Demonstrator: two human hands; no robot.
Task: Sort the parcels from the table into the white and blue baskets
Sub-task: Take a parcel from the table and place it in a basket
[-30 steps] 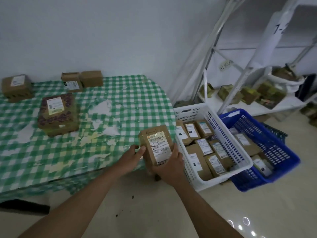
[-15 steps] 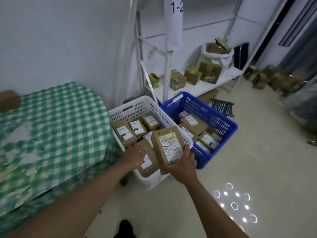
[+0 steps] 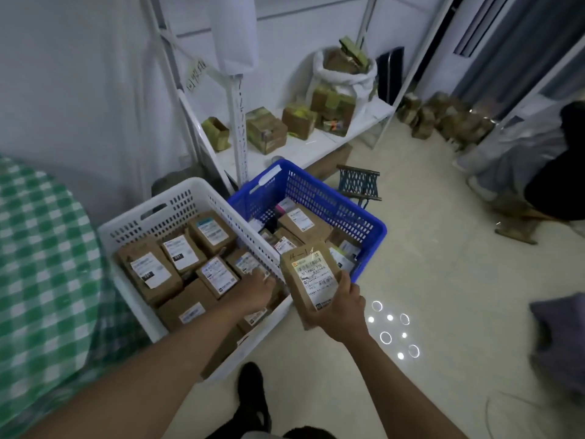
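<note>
A person's right hand (image 3: 340, 307) grips a labelled parcel (image 3: 311, 282) from below, held over the near corner of the blue basket (image 3: 372, 231), label up, long axis running away from the body. The left hand (image 3: 254, 291), loosely open, rests among boxes in the white basket (image 3: 126, 228) alongside. Placement appears next, calling for a basket choice.

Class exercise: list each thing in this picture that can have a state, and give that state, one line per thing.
Held parcel: in the grip of the right hand, label up, over the baskets' near edges.
Left hand: reaching into the white basket, resting on parcels; grip unclear.
White basket: nearly full of parcels.
Blue basket: partly filled.
White sack: open, on the shelf.
</note>
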